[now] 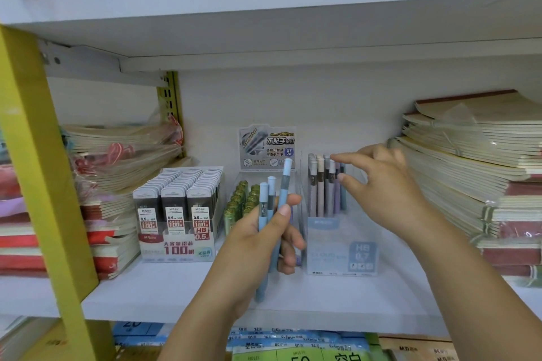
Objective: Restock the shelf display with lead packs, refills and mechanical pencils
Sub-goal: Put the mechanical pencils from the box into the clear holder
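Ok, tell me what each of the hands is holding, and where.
Left hand grips a bunch of blue pencils around their middles. Right hand holds nothing; its finger and thumb are spread by the upright pencils in the clear box.

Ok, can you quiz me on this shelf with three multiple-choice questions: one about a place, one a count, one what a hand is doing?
1. The black lead packs stand: A) left of the green tubes B) on the right-hand notebook stack C) on the top shelf.
2. How many blue pencils does the left hand hold? A) one B) three C) six.
3. The right hand is: A) gripping a notebook B) open at the boxed pencils C) out of view.
Answers: A, the packs sit beside the tubes, on their left; B, three capped tops rise from the hand; B, finger and thumb are apart at the pencil tops.
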